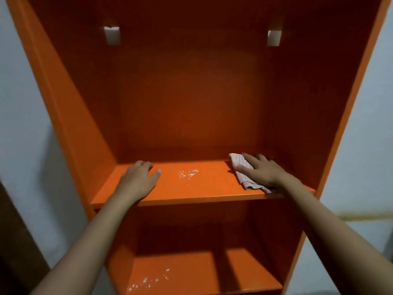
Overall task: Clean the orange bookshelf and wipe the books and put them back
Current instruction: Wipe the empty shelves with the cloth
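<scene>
You have nothing to read here: no word, label, brand, number or sign shows anywhere in view. The orange bookshelf (191,103) has plain painted panels with no lettering. The two white brackets (112,35) on its back panel, at 11 and 1 o'clock, are blank. The cloth (239,163) at about 4 o'clock shows only thin lines, no print you can make out.
</scene>
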The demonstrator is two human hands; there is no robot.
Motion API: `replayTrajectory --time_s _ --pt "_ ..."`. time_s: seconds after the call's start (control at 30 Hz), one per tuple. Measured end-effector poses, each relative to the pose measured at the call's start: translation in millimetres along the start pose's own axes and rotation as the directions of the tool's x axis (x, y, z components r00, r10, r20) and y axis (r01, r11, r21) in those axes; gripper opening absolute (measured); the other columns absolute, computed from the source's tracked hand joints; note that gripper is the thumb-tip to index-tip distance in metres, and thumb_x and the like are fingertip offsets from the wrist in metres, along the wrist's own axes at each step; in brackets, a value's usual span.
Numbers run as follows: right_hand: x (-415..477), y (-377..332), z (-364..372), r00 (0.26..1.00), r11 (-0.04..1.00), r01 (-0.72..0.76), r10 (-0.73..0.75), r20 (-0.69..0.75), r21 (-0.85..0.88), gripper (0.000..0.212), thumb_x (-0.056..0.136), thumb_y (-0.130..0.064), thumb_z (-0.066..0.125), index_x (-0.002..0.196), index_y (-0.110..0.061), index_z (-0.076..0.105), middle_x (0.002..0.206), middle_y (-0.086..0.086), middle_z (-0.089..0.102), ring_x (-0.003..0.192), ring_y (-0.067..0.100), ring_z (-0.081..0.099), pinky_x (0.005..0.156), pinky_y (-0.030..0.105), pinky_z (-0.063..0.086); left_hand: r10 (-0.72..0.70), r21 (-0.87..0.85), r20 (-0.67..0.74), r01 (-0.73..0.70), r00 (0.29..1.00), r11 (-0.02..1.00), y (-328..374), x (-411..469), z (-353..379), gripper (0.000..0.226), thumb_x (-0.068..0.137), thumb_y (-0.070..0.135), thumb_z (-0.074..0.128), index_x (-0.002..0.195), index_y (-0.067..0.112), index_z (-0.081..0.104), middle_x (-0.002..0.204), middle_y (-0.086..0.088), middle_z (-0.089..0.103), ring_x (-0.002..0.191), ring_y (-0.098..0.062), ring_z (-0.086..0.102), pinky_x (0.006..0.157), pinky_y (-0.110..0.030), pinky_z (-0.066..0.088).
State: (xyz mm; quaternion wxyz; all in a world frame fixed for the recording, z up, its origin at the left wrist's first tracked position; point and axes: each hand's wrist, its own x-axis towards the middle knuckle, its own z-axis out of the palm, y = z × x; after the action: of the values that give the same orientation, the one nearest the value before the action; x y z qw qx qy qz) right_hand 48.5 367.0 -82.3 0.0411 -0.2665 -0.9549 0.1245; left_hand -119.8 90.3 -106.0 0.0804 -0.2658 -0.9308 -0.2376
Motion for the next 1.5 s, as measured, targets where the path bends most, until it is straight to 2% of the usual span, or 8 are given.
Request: replayTrajectory --time_s 0.3,0.63,0.87,1.0,1.17,1.3,1.43,1.5 --pt "60.0 -60.3 11.8 0.944 0.95 0.278 -0.298 0.141 0.143 0.067 0.09 -0.065 0.035 0.148 -0.033 0.024 0.158 -0.002 0.018 0.144 0.024 0.02 0.115 0.043 0.016 -0.059 0.098 0.066 0.052 0.996 0.994 -3.8 -16.3 -7.9 0.054 0.097 0.051 0.033 0.145 0.024 0.034 0.156 -0.002 0.022 0.143 -0.02 0.022 0.114 -0.037 0.019" --pt "70.0 -90.9 22.9 0.876 0.89 0.376 -0.433 0.215 0.258 0.054 0.094 -0.059 0.036 0.143 -0.037 0.035 0.152 -0.001 0.035 0.136 0.024 0.035 0.105 0.037 0.026 -0.076 0.104 -0.058 0.082 0.995 0.991 -3.4 -40.8 -5.6 0.05 0.098 0.049 0.033 0.142 0.026 0.038 0.155 0.004 0.027 0.145 -0.015 0.019 0.117 -0.036 0.017" --pt "31.5 -109.7 33.0 0.796 0.809 0.551 -0.583 0.164 0.203 0.053 0.097 -0.051 0.034 0.147 -0.032 0.028 0.157 -0.013 0.018 0.144 0.015 0.014 0.115 0.039 0.012 -0.008 0.082 -0.161 0.022 0.987 0.996 -5.8 -54.2 -7.7 0.042 0.098 0.041 0.038 0.135 0.024 0.049 0.147 0.002 0.043 0.139 -0.016 0.033 0.106 -0.033 0.031" --pt "-2.9 -118.0 38.0 0.789 0.78 0.563 -0.605 0.104 0.272 0.049 0.099 -0.044 0.039 0.146 -0.03 0.032 0.156 -0.013 0.022 0.144 0.011 0.014 0.111 0.03 0.014 0.089 -0.126 -0.51 -0.176 0.856 0.976 -8.0 -74.0 -5.4 0.03 0.092 0.011 0.051 0.12 0.008 0.062 0.127 -0.008 0.061 0.121 -0.024 0.055 0.098 -0.024 0.037" --pt "-50.1 -129.4 44.6 0.759 0.747 0.642 -0.651 -0.005 0.176 0.047 0.099 -0.039 0.042 0.143 -0.025 0.038 0.151 -0.006 0.035 0.139 0.016 0.03 0.108 0.033 0.027 0.239 -0.04 -0.78 -0.427 0.578 0.904 -6.2 -86.8 -33.0 0.032 0.087 -0.003 0.05 0.117 -0.001 0.062 0.13 -0.018 0.056 0.129 -0.024 0.043 0.11 -0.014 0.023" --pt "-81.8 -129.9 44.3 0.753 0.657 0.591 -0.658 -0.027 0.468 0.019 0.099 -0.034 0.045 0.111 -0.03 0.059 0.095 0.002 0.064 0.077 0.016 0.055 0.067 0.03 0.039 0.181 -0.034 -0.871 -0.423 0.457 0.905 -14.8 -83.1 -57.9 0.048 0.089 0.0 0.05 0.137 0.0 0.042 0.147 -0.024 0.031 0.14 -0.025 0.023 0.116 -0.025 0.019" --pt "-81.8 -123.6 26.7 0.78 0.532 0.548 -0.604 -0.164 0.646 0.024 0.098 -0.034 0.045 0.113 -0.022 0.06 0.106 0.01 0.065 0.09 0.018 0.061 0.08 0.031 0.044 0.068 -0.211 -0.802 -0.388 0.593 0.897 -39.2 -76.7 -66.2 0.058 0.098 0.017 0.041 0.15 0.011 0.016 0.153 -0.018 0.024 0.135 -0.015 0.033 0.108 -0.02 0.033" --pt "-71.6 -119.8 15.9 0.791 0.499 0.562 -0.557 -0.253 0.66 0.026 0.099 -0.029 0.043 0.117 -0.019 0.058 0.118 0.012 0.062 0.108 0.023 0.059 0.092 0.037 0.046 0.076 -0.252 -0.697 -0.344 0.713 0.905 -51.0 -75.9 -64.1 0.057 0.101 0.025 0.034 0.151 0.028 0.007 0.14 -0.027 0.041 0.087 -0.023 0.062 0.067 -0.019 0.048"
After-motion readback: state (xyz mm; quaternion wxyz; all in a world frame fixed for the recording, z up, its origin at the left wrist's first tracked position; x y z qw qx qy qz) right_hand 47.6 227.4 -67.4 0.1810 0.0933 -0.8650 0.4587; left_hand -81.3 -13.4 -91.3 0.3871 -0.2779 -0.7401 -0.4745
